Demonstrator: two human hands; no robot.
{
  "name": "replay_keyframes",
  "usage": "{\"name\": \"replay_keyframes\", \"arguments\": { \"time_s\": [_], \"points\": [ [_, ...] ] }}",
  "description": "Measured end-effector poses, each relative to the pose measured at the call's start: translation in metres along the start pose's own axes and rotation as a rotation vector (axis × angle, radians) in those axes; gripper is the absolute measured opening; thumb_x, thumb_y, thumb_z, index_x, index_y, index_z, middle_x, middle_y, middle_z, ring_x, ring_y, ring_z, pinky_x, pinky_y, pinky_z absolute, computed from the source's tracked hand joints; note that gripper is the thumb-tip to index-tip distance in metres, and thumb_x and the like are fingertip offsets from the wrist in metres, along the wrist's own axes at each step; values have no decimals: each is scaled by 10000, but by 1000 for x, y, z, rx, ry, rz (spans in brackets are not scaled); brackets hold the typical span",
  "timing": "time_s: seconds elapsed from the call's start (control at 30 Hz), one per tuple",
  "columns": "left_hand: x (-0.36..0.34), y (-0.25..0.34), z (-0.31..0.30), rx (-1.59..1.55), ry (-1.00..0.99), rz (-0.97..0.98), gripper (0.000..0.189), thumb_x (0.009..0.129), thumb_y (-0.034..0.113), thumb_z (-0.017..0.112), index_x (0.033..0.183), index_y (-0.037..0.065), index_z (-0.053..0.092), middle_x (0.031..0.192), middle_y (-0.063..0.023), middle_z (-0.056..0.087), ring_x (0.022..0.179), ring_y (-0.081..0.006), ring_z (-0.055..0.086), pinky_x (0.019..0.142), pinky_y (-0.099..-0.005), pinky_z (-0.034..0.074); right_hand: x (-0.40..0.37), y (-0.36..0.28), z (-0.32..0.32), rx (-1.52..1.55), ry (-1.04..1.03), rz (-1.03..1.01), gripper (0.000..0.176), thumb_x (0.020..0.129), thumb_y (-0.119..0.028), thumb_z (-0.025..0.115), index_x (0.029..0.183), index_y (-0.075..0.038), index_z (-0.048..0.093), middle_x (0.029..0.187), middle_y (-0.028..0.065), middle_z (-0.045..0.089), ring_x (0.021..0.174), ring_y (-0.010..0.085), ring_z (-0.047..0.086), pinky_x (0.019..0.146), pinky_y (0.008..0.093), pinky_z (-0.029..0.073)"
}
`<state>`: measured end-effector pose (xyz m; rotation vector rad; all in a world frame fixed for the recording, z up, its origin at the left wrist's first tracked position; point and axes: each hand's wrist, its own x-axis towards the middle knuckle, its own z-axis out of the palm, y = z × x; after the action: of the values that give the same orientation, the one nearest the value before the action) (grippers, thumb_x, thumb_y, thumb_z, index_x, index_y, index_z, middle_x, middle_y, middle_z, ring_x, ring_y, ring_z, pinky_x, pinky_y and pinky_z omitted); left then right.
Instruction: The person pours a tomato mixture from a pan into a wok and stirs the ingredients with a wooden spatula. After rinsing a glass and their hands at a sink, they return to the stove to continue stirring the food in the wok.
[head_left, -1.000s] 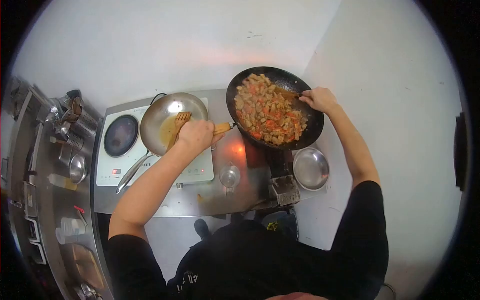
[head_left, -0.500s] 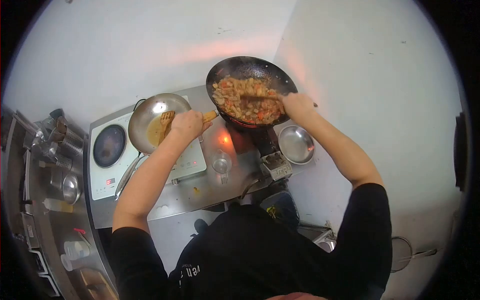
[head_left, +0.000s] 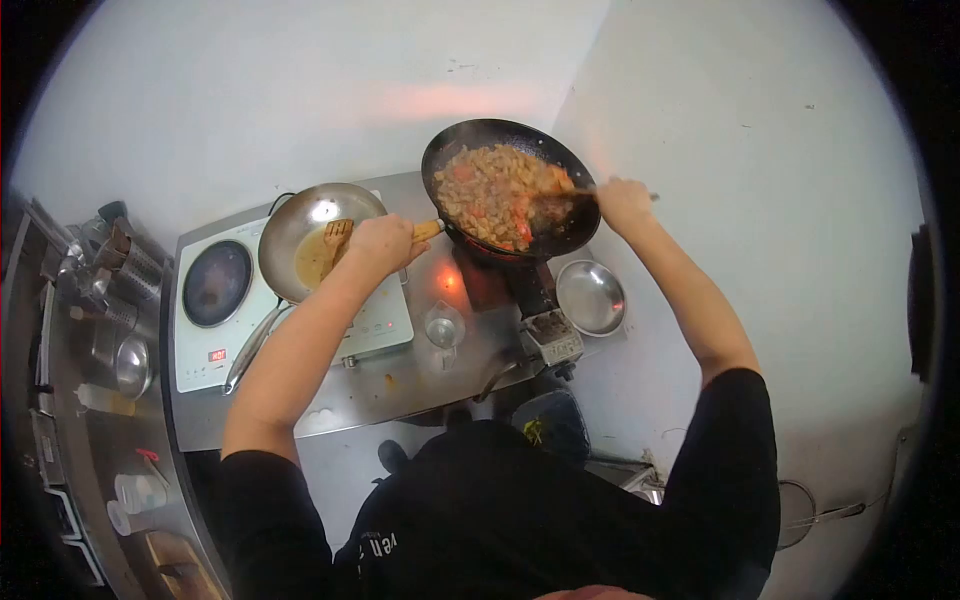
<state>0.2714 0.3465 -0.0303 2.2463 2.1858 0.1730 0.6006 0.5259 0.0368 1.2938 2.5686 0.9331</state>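
A black wok [head_left: 480, 130] with chopped food [head_left: 490, 190] in brown, orange and red pieces sits over the burner at the back, slightly tilted. My left hand [head_left: 387, 245] is closed around its wooden handle [head_left: 428, 230]. At the wok's right rim my right hand [head_left: 626, 205] grips a wooden spatula [head_left: 575, 193], whose blade is blurred among the food. Just left of my left hand, a steel wok [head_left: 285, 235] holds some yellowish liquid and a slotted wooden turner [head_left: 337, 236].
A white induction cooker [head_left: 205, 360] with a round black plate stands at left. On the steel counter are a clear measuring jug [head_left: 444, 326] and a steel bowl [head_left: 591, 298]. A bin [head_left: 560, 422] is below the front edge. A shelf with utensils [head_left: 130, 275] lines the far left.
My right hand has moved to the right with the spatula, and the food has shifted in the black wok. My left hand stays on the handle.
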Motion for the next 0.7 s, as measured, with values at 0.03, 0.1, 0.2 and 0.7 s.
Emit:
{"name": "replay_keyframes", "arguments": {
  "time_s": [0.03,0.1,0.2,0.7],
  "points": [
    [1,3,-2,-2,-2,-1,529,842,518,522,824,9,660,808,-176,654,770,-320,651,698,-418,526,12,-5,-4,-36,71,0,160,801,-145,538,795,-107,693,810,124,675,756,257,672,636,390,529],
    [0,4,-5,6,-43,-21,522,842,507,526,811,3,659,776,-176,652,738,-322,651,678,-417,528,27,11,-19,-11,12,-39,161,804,-153,538,797,-109,692,810,122,672,755,262,670,633,390,528],
    [-1,7,-2,5,-5,-50,521,844,501,526,797,0,658,759,-176,651,725,-323,652,664,-416,530,-8,26,-69,-20,-122,-87,163,809,-170,538,797,-119,692,806,116,665,750,272,668,628,385,525],
    [-6,17,0,31,31,-80,480,842,499,531,770,38,643,718,-130,653,673,-284,657,609,-384,534,27,37,-39,27,9,-47,89,775,-129,587,767,-89,666,792,114,650,791,264,658,623,429,519]
  ]
}}
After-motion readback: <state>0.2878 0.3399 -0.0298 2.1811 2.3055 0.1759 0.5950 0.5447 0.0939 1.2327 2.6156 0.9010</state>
